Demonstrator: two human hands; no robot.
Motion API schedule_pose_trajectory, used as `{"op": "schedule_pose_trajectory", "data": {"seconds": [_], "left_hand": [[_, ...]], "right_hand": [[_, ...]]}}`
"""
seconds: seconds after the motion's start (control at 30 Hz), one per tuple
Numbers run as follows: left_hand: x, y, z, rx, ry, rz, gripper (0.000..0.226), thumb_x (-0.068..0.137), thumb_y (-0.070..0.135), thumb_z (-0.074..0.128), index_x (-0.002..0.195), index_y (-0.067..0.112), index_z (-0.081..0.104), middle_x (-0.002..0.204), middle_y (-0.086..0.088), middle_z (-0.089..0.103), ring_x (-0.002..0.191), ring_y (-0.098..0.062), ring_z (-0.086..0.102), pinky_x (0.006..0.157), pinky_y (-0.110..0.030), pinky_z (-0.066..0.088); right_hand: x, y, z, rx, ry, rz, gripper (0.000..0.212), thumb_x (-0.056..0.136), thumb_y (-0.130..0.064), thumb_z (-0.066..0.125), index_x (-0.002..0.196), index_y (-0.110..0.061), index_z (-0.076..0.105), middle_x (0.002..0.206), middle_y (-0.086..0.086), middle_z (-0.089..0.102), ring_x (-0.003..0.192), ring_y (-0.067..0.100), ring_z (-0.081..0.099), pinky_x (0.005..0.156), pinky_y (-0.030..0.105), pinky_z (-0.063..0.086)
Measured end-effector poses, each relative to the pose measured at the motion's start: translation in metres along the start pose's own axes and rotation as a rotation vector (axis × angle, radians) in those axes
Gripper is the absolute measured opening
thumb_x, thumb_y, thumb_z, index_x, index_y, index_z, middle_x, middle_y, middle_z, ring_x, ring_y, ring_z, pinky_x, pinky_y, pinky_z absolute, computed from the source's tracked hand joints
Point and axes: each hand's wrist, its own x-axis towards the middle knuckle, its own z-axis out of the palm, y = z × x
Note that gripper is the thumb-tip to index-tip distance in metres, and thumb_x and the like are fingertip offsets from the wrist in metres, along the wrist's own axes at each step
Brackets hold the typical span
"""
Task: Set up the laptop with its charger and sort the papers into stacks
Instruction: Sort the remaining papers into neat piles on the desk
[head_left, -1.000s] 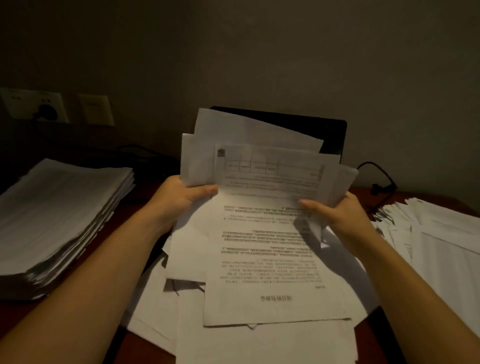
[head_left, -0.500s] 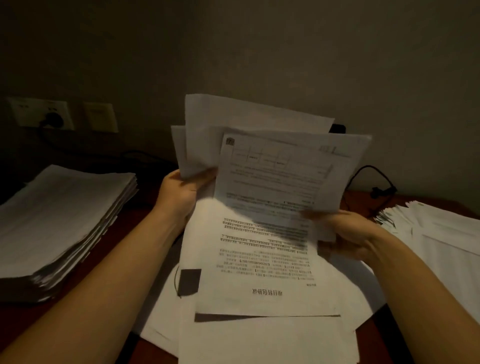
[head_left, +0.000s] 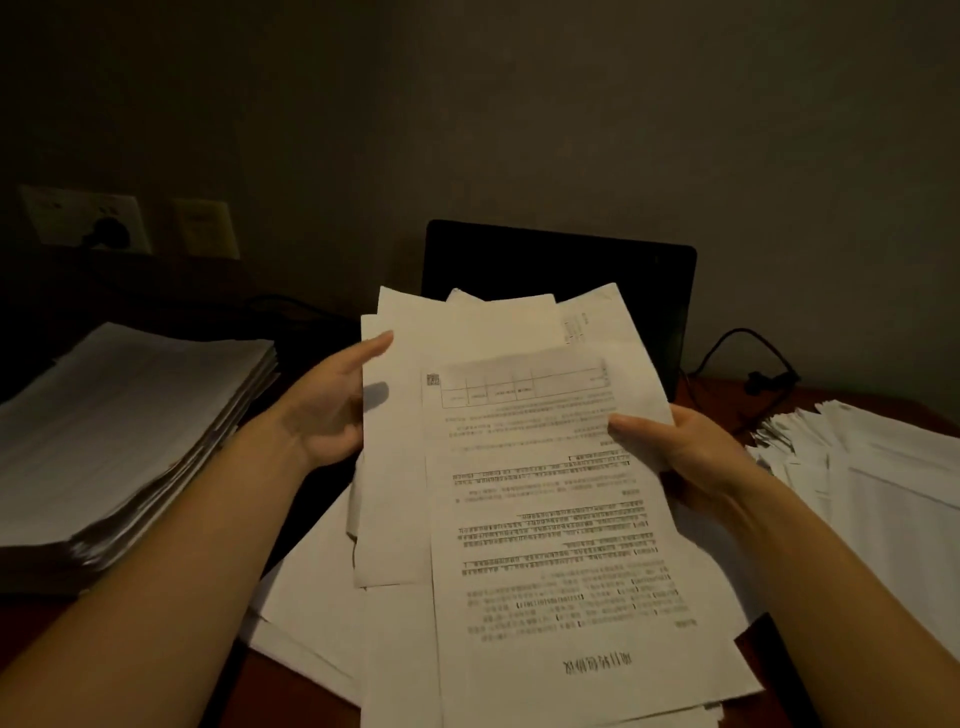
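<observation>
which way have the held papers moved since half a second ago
Yes, downward. The held papers hid nearly all the laptop screen then; now its dark upper part shows above their top edge.

One wide-angle view from a camera worn on the person's head, facing forward and tilted down over a desk (head_left: 298, 699). Both forearms reach in from the bottom corners. The left hand (head_left: 327, 410) and right hand (head_left: 691, 452) sit close, mid-frame, with papers (head_left: 545, 519) filling the near centre. Farther off, a laptop (head_left: 561, 265) stands before the wall (head_left: 571, 104).
</observation>
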Motion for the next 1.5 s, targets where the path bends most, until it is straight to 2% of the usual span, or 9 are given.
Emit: {"op": "schedule_pose_trajectory", "data": {"seconds": [0.33, 0.47, 0.57, 0.67, 0.77, 0.93, 1.17, 1.37, 1.5], "left_hand": [[-0.011, 0.001, -0.044, -0.029, -0.158, -0.140, 0.061, 0.091, 0.057, 0.046, 0.133, 0.018, 0.066, 0.128, -0.013, 0.064, 0.121, -0.037, 0.060, 0.098, -0.055, 0.050], [-0.013, -0.001, -0.038, 0.215, -0.097, -0.169, 0.077, 0.062, 0.046, 0.088, 0.130, 0.018, 0.065, 0.119, -0.016, 0.071, 0.108, -0.039, 0.069, 0.087, -0.051, 0.058], [-0.016, 0.001, -0.029, 0.486, -0.081, -0.197, 0.048, 0.079, 0.024, 0.074, 0.126, 0.015, 0.063, 0.113, -0.014, 0.074, 0.100, -0.036, 0.072, 0.086, -0.054, 0.057], [-0.021, 0.006, -0.027, 0.755, -0.100, -0.284, 0.049, 0.079, 0.009, 0.075, 0.126, 0.016, 0.062, 0.111, -0.010, 0.075, 0.101, -0.031, 0.073, 0.086, -0.050, 0.060], [-0.030, 0.014, -0.021, 0.871, -0.174, -0.380, 0.050, 0.075, 0.001, 0.077, 0.121, 0.015, 0.065, 0.111, -0.009, 0.075, 0.102, -0.029, 0.073, 0.090, -0.047, 0.059], [-0.031, 0.018, -0.013, 0.691, -0.116, -0.288, 0.037, 0.083, 0.018, 0.066, 0.120, 0.019, 0.069, 0.110, -0.006, 0.076, 0.095, -0.023, 0.075, 0.078, -0.035, 0.056], [-0.003, -0.008, 0.011, 0.935, -0.007, -0.206, 0.024, 0.082, 0.018, 0.082, 0.104, 0.020, 0.075, 0.102, 0.002, 0.077, 0.095, -0.016, 0.072, 0.078, -0.026, 0.055], [0.000, 0.008, 0.003, 0.703, 0.194, 0.068, 0.050, 0.066, 0.035, 0.088, 0.111, 0.019, 0.074, 0.103, 0.003, 0.078, 0.100, -0.021, 0.073, 0.091, -0.042, 0.057], [-0.003, 0.017, 0.013, 0.567, 0.279, 0.233, 0.025, 0.079, 0.029, 0.083, 0.100, 0.020, 0.073, 0.088, 0.009, 0.078, 0.089, -0.014, 0.074, 0.068, -0.025, 0.057]], "right_hand": [[-0.004, -0.014, -0.037, -0.472, -0.158, -0.024, 0.042, 0.077, -0.026, 0.072, 0.117, -0.011, 0.066, 0.106, 0.011, 0.075, 0.097, 0.034, 0.073, 0.087, 0.055, 0.056], [-0.004, -0.009, -0.036, -0.562, -0.191, -0.038, 0.038, 0.080, -0.029, 0.072, 0.114, -0.013, 0.070, 0.105, 0.006, 0.076, 0.094, 0.026, 0.074, 0.081, 0.042, 0.060], [0.001, -0.003, -0.026, -0.606, -0.033, -0.198, 0.035, 0.078, -0.031, 0.077, 0.108, -0.014, 0.070, 0.099, 0.001, 0.076, 0.090, 0.022, 0.074, 0.073, 0.035, 0.062], [0.008, 0.003, -0.011, -0.654, 0.233, -0.373, 0.028, 0.078, -0.034, 0.082, 0.097, -0.020, 0.068, 0.093, -0.003, 0.073, 0.081, 0.016, 0.072, 0.066, 0.035, 0.062], [0.012, 0.009, -0.002, -0.680, 0.260, -0.442, 0.028, 0.077, -0.036, 0.083, 0.092, -0.019, 0.067, 0.090, -0.003, 0.071, 0.079, 0.013, 0.070, 0.063, 0.031, 0.059], [0.016, 0.013, -0.001, -0.574, 0.288, -0.377, 0.032, 0.077, -0.037, 0.082, 0.095, -0.018, 0.064, 0.096, 0.002, 0.070, 0.082, 0.021, 0.071, 0.070, 0.039, 0.061], [0.025, 0.030, 0.021, -0.315, 0.505, -0.224, 0.040, 0.080, -0.043, 0.078, 0.107, -0.020, 0.060, 0.113, 0.003, 0.064, 0.101, 0.024, 0.065, 0.087, 0.047, 0.056], [0.020, 0.009, 0.018, -0.083, 0.229, -0.078, 0.124, 0.045, -0.058, 0.091, 0.150, -0.041, 0.028, 0.135, 0.005, 0.057, 0.109, 0.033, 0.066, 0.088, 0.058, 0.056], [0.005, -0.006, 0.012, -0.073, -0.182, 0.019, 0.085, 0.072, -0.054, 0.075, 0.145, -0.026, 0.044, 0.138, 0.015, 0.052, 0.101, 0.034, 0.070, 0.073, 0.046, 0.060]]}}
